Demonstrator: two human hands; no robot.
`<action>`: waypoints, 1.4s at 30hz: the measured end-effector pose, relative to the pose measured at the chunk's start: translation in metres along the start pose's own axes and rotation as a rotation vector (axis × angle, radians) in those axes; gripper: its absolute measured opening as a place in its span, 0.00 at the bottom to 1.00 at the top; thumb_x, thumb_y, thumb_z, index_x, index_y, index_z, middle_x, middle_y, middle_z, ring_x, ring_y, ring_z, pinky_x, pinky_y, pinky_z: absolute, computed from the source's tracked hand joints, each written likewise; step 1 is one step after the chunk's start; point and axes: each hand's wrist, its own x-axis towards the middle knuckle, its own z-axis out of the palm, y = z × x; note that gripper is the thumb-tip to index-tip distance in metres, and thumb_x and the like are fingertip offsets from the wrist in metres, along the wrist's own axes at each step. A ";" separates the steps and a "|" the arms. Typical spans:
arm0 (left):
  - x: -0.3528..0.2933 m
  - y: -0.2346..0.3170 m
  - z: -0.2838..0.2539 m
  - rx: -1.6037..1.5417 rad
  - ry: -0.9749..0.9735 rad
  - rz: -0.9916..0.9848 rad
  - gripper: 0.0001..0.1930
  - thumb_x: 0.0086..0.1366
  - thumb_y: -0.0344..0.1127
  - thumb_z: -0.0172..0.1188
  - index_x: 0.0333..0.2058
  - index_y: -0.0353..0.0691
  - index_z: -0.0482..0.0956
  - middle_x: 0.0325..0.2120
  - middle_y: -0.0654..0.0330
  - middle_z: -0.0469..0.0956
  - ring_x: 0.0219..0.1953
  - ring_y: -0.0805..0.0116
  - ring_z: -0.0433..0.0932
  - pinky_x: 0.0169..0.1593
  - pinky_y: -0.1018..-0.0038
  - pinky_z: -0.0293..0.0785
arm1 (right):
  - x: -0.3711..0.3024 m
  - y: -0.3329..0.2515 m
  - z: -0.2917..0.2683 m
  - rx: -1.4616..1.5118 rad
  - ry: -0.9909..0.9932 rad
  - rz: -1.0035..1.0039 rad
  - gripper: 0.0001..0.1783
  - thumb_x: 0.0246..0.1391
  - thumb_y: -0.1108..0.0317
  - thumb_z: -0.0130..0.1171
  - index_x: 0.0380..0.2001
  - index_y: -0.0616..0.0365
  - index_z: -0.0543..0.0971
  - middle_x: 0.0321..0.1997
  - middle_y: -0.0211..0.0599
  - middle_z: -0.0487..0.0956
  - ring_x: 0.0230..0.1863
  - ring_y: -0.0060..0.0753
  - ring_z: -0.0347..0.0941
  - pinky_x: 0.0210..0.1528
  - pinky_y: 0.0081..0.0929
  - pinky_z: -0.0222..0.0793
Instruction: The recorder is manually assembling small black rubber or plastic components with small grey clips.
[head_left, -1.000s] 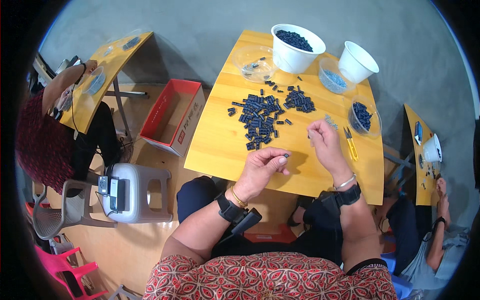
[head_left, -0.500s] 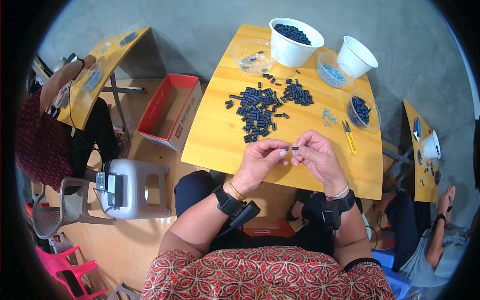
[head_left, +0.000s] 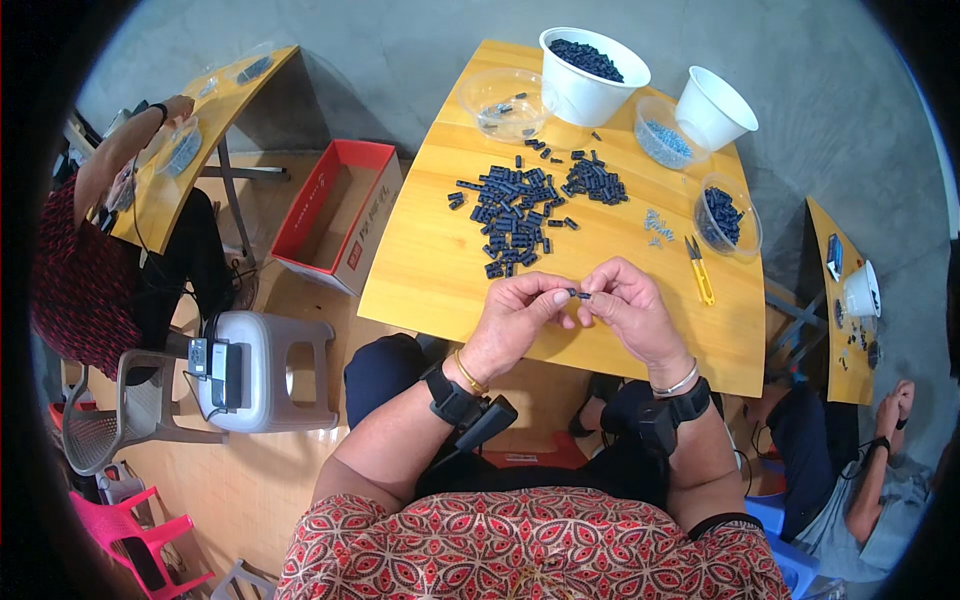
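Observation:
Over the table's near edge, my left hand [head_left: 525, 318] pinches a small black plastic piece [head_left: 573, 292] between thumb and fingers. My right hand [head_left: 628, 312] is closed on another small dark piece [head_left: 586, 296], held end to end with the first; whether the two touch I cannot make out. Just beyond my hands spreads a loose heap of black plastic pieces [head_left: 515, 212], with a smaller heap of black pieces [head_left: 597, 180] to its right. Small silvery parts [head_left: 657, 228] lie farther right, beside yellow-handled snips [head_left: 702, 275].
Along the table's [head_left: 420, 250] far side stand a white tub of black pieces [head_left: 590, 95], a tipped white tub [head_left: 715, 105] and clear bowls [head_left: 665, 135]. A clear bowl of black pieces [head_left: 725, 215] sits right. A red box [head_left: 335, 215] is on the floor left. Other people work at side tables.
The two small pieces have come closer together between my fingertips, lining up more nearly end to end. The view has shifted slightly; the heaps are unchanged.

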 end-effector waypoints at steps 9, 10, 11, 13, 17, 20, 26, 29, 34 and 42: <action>-0.001 0.005 0.003 0.007 -0.012 -0.043 0.08 0.61 0.27 0.52 0.37 0.33 0.76 0.27 0.61 0.76 0.28 0.76 0.73 0.36 0.80 0.70 | 0.000 -0.004 -0.003 -0.180 -0.036 -0.027 0.05 0.51 0.78 0.50 0.32 0.59 0.69 0.28 0.26 0.69 0.28 0.17 0.68 0.31 0.15 0.64; -0.001 0.005 0.003 0.003 -0.014 -0.042 0.08 0.61 0.28 0.52 0.37 0.33 0.76 0.27 0.61 0.76 0.28 0.76 0.73 0.36 0.80 0.70 | 0.000 -0.005 -0.004 -0.185 -0.051 -0.026 0.05 0.51 0.78 0.50 0.32 0.59 0.69 0.28 0.26 0.69 0.28 0.17 0.68 0.31 0.15 0.64; 0.000 0.005 0.003 0.002 -0.016 -0.042 0.08 0.61 0.28 0.52 0.37 0.33 0.76 0.27 0.61 0.76 0.28 0.76 0.73 0.36 0.80 0.70 | 0.000 -0.005 -0.004 -0.189 -0.065 -0.025 0.05 0.51 0.79 0.50 0.32 0.59 0.69 0.28 0.26 0.69 0.28 0.17 0.67 0.31 0.15 0.64; 0.000 0.003 0.001 0.019 -0.021 -0.061 0.08 0.61 0.27 0.52 0.37 0.33 0.76 0.27 0.60 0.77 0.28 0.76 0.73 0.36 0.80 0.71 | 0.000 -0.006 -0.004 -0.200 -0.076 -0.023 0.05 0.50 0.79 0.50 0.31 0.59 0.69 0.28 0.26 0.69 0.28 0.17 0.68 0.31 0.15 0.64; -0.001 0.005 0.002 0.035 -0.022 -0.077 0.07 0.61 0.27 0.52 0.36 0.32 0.76 0.28 0.59 0.77 0.28 0.75 0.74 0.36 0.80 0.71 | 0.000 -0.008 -0.003 -0.219 -0.079 -0.019 0.04 0.50 0.79 0.50 0.31 0.59 0.70 0.27 0.26 0.70 0.28 0.17 0.68 0.31 0.15 0.64; -0.001 0.001 0.002 0.061 -0.013 -0.015 0.07 0.60 0.26 0.53 0.36 0.32 0.77 0.28 0.59 0.77 0.28 0.75 0.74 0.36 0.80 0.72 | 0.000 -0.011 0.000 -0.209 -0.051 0.024 0.05 0.49 0.80 0.50 0.30 0.60 0.71 0.26 0.25 0.71 0.28 0.17 0.68 0.31 0.15 0.65; -0.003 0.001 -0.001 0.145 -0.029 0.001 0.06 0.60 0.26 0.53 0.33 0.31 0.77 0.27 0.59 0.78 0.27 0.75 0.75 0.35 0.80 0.72 | -0.003 -0.007 0.003 -0.302 -0.013 0.002 0.05 0.47 0.83 0.51 0.26 0.61 0.72 0.24 0.26 0.72 0.27 0.16 0.68 0.31 0.15 0.65; -0.001 0.001 0.002 0.141 -0.011 -0.024 0.06 0.60 0.25 0.53 0.32 0.31 0.77 0.27 0.59 0.78 0.26 0.75 0.75 0.33 0.81 0.72 | -0.003 -0.002 0.002 -0.367 -0.010 -0.109 0.05 0.46 0.83 0.52 0.26 0.62 0.73 0.24 0.27 0.72 0.27 0.15 0.67 0.30 0.15 0.65; 0.002 -0.007 0.003 0.136 0.070 0.005 0.05 0.59 0.25 0.54 0.33 0.32 0.77 0.27 0.60 0.78 0.25 0.76 0.75 0.31 0.82 0.71 | 0.000 0.005 -0.002 -0.483 0.039 -0.164 0.03 0.47 0.81 0.54 0.27 0.62 0.73 0.24 0.27 0.72 0.27 0.16 0.67 0.29 0.15 0.64; 0.002 -0.007 0.003 0.251 0.012 -0.011 0.06 0.59 0.27 0.55 0.34 0.32 0.77 0.25 0.63 0.77 0.24 0.79 0.73 0.29 0.83 0.70 | -0.019 -0.004 -0.001 -0.696 0.194 -0.169 0.04 0.45 0.78 0.56 0.28 0.63 0.73 0.24 0.32 0.72 0.25 0.22 0.69 0.28 0.21 0.65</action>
